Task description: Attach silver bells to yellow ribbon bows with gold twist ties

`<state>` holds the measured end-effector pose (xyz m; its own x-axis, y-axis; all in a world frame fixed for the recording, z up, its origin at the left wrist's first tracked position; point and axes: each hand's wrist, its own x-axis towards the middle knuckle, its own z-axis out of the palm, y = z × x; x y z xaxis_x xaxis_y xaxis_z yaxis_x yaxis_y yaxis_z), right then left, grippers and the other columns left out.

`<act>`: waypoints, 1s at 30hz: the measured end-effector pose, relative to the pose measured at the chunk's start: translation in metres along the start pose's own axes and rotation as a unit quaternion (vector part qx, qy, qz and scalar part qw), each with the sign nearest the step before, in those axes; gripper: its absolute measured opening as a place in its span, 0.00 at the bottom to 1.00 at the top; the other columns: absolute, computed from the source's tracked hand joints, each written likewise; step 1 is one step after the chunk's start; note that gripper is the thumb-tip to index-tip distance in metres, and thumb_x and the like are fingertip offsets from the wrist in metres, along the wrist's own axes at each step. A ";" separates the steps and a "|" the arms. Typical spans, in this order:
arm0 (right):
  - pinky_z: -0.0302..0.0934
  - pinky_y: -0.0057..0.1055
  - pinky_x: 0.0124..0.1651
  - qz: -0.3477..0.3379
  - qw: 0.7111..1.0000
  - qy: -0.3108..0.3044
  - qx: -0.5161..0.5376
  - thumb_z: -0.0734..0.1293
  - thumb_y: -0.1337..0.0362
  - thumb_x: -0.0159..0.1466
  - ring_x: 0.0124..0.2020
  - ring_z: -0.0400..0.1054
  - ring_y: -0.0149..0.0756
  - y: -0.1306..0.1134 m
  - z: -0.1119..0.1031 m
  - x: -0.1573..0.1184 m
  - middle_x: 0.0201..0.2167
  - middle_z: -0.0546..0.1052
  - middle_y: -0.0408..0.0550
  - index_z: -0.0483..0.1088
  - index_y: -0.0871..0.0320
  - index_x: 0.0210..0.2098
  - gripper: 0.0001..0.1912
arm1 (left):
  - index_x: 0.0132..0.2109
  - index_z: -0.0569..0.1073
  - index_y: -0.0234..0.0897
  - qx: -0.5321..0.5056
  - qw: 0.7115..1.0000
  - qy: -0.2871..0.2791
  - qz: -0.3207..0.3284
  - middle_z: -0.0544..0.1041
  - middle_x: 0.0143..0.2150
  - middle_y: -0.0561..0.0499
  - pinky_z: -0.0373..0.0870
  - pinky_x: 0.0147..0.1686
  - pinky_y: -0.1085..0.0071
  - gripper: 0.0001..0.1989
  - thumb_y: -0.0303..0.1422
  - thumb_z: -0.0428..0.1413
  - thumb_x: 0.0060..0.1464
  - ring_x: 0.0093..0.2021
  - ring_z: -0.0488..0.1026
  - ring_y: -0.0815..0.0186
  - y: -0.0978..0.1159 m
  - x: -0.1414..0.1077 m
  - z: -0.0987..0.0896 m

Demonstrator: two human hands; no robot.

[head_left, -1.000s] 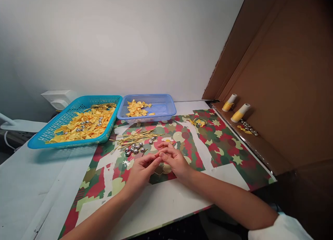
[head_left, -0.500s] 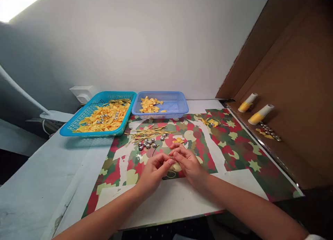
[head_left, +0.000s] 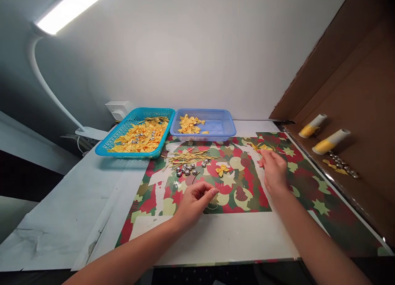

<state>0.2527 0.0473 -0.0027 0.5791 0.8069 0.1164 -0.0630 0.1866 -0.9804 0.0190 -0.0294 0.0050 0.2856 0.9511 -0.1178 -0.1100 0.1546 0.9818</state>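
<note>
My left hand (head_left: 197,200) is held low over the near middle of the patterned sheet, thumb and forefinger pinched together. What sits in that pinch is too small to make out. A thin dark wire (head_left: 195,177) shows just beyond its knuckles; I cannot tell if it is held. Farther right, my right hand (head_left: 273,169) is closed, its fingertips at a small pile of yellow ribbon bows (head_left: 263,147), and the fingers hide whatever they grip. A single yellow bow (head_left: 222,169) lies between the hands. Silver jingle bells (head_left: 187,170) and gold twist ties (head_left: 189,156) are beyond my left hand.
A teal basket (head_left: 103,150) holds yellow bows, bells and gold ties. Beside it stands a blue basket (head_left: 220,128) with fewer bows. Two ribbon rolls (head_left: 331,141) and a string of bells (head_left: 342,164) are at the right, by brown cardboard (head_left: 354,91). A lamp (head_left: 74,9) shines upper left.
My right hand has left my left hand and moved right and away to the small bow pile. My left hand keeps its pinch. The view has turned slightly left.
</note>
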 end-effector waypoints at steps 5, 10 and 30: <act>0.64 0.35 0.43 -0.141 0.982 -0.068 -0.105 0.71 0.58 0.55 0.45 0.70 0.40 0.005 -0.004 -0.003 0.43 0.77 0.51 0.78 0.56 0.36 0.11 | 0.29 0.73 0.36 0.029 0.998 0.036 0.034 0.58 0.18 0.59 0.49 0.19 0.75 0.18 0.48 0.59 0.51 0.19 0.53 0.73 0.001 0.003 -0.001; 0.66 0.34 0.37 0.070 0.929 -0.355 -0.074 0.74 0.50 0.54 0.32 0.71 0.38 0.005 0.012 -0.051 0.31 0.80 0.51 0.80 0.57 0.33 0.17 | 0.30 0.75 0.35 0.085 0.987 0.073 0.114 0.63 0.19 0.57 0.52 0.21 0.74 0.13 0.41 0.56 0.55 0.20 0.57 0.72 -0.001 0.005 -0.004; 0.69 0.32 0.42 0.407 0.840 -0.332 0.140 0.77 0.61 0.52 0.32 0.70 0.32 0.010 0.016 -0.071 0.30 0.72 0.42 0.66 0.48 0.44 0.23 | 0.34 0.78 0.37 0.268 0.919 -0.033 0.287 0.77 0.25 0.49 0.65 0.22 0.79 0.06 0.33 0.58 0.53 0.23 0.72 0.70 -0.056 0.015 -0.019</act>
<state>0.1978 0.0004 -0.0182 -0.3228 0.8482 -0.4200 -0.4602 -0.5284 -0.7135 0.0113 -0.0190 -0.0546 0.3867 0.8136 0.4341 0.2190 -0.5383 0.8138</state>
